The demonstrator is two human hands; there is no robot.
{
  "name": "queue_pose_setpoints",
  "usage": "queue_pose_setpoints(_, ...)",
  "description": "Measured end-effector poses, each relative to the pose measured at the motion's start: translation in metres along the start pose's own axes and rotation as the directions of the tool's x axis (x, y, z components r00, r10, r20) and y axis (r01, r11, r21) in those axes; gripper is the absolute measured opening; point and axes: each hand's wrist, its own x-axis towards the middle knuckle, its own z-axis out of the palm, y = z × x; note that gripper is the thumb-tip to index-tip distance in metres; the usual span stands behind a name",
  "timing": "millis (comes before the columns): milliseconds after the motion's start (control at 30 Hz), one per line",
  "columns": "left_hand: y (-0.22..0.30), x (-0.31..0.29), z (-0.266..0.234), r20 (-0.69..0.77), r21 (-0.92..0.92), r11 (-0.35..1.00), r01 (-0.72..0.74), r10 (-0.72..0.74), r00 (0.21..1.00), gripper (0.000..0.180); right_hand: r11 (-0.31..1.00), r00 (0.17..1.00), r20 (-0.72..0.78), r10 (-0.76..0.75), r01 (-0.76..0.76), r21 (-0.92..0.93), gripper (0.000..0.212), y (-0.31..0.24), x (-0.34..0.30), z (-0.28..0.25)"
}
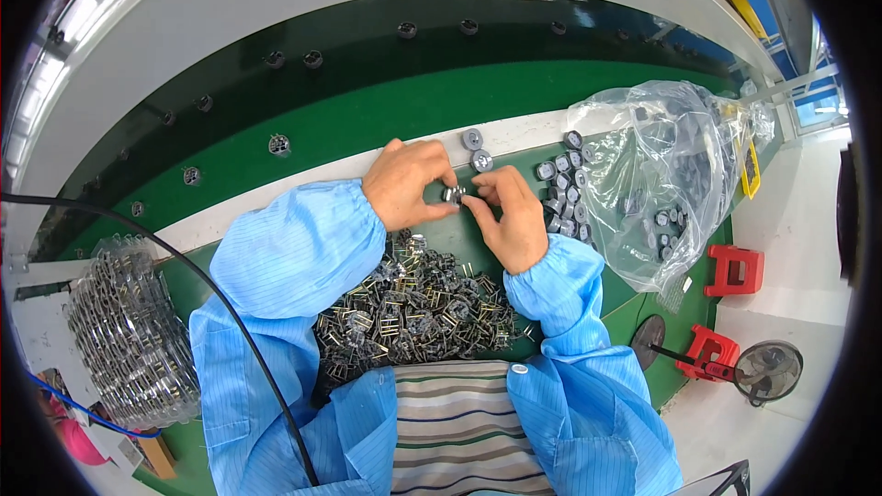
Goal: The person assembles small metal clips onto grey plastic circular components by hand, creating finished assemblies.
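In front of me, just above a pile, both hands meet at a small dark part with shiny metal pieces (454, 194). My left hand (404, 186) pinches it from the left between thumb and fingers. From the right, the thumb and forefinger of my right hand (513, 219) close on the same part; its exact kind is too small to tell. Below the hands lies a large heap of small black parts with metal pins (413, 308). Two round grey pieces (472, 139) sit side by side just beyond my fingers.
Several round dark caps (562, 179) stand grouped at the right, beside a clear plastic bag (643, 193) with more inside. Across the far side runs a green conveyor belt (349, 110) carrying spaced round parts. Stacked clear trays (133, 340) stand left; a black cable (220, 294) crosses before my left arm.
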Motion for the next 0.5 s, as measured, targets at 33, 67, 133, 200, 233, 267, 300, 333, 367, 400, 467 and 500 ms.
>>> queue_pose_setpoints(33,-0.004,0.002,-0.004,-0.042,-0.012,1.000,-0.002,0.001,0.999,0.030,0.993,0.997,-0.036,-0.074,0.071,-0.097,0.021,-0.006,0.001,-0.003)
queue_pose_setpoints(67,-0.012,0.007,-0.011,-0.112,0.031,0.999,-0.014,0.017,0.994,0.028,0.957,0.965,-0.026,-0.260,0.254,-0.137,0.020,-0.011,0.003,-0.002)
queue_pose_setpoints(133,-0.026,0.016,-0.032,-0.179,0.046,0.998,0.035,-0.026,0.983,0.028,0.942,0.936,0.123,-0.331,0.335,-0.018,0.019,-0.020,0.003,0.002)
queue_pose_setpoints(200,-0.042,0.016,-0.049,-0.275,0.075,0.983,0.165,-0.139,0.951,0.029,0.932,0.916,0.172,-0.362,0.360,0.039,0.021,-0.028,0.005,0.012)
queue_pose_setpoints(233,-0.053,0.014,-0.054,-0.304,0.091,0.968,0.236,-0.198,0.932,0.030,0.897,0.872,0.241,-0.427,0.441,-0.007,0.023,-0.031,0.007,0.016)
queue_pose_setpoints(267,-0.066,0.012,-0.055,-0.341,0.196,0.938,0.286,-0.208,0.917,0.031,0.853,0.819,0.310,-0.482,0.520,-0.048,0.024,-0.033,0.009,0.018)
queue_pose_setpoints(300,-0.068,0.011,-0.060,-0.340,0.194,0.907,0.374,-0.296,0.893,0.030,0.852,0.823,0.301,-0.483,0.520,-0.054,0.024,-0.029,0.008,0.024)
queue_pose_setpoints(333,-0.072,0.009,-0.063,-0.307,0.244,0.866,0.436,-0.357,0.882,0.032,0.888,0.839,0.304,-0.451,0.455,0.061,0.025,-0.020,0.004,0.032)
queue_pose_setpoints(367,-0.074,0.009,-0.063,-0.278,0.296,0.819,0.491,-0.418,0.865,0.034,0.907,0.853,0.310,-0.420,0.383,0.175,0.026,-0.013,-0.001,0.035)
queue_pose_setpoints(400,-0.071,0.009,-0.060,-0.276,0.299,0.823,0.483,-0.410,0.869,0.034,0.931,0.861,0.358,-0.361,0.315,0.183,0.026,-0.011,-0.002,0.029)
queue_pose_setpoints(467,-0.063,0.007,-0.052,-0.419,0.479,0.794,0.373,-0.166,0.892,0.045,0.962,0.908,0.335,-0.252,0.198,0.187,0.024,0.002,-0.007,0.017)
queue_pose_setpoints(500,-0.056,0.011,-0.052,-0.337,0.472,0.856,0.211,-0.046,0.940,0.050,0.977,0.937,0.321,-0.140,0.078,0.200,0.023,0.009,-0.008,0.010)
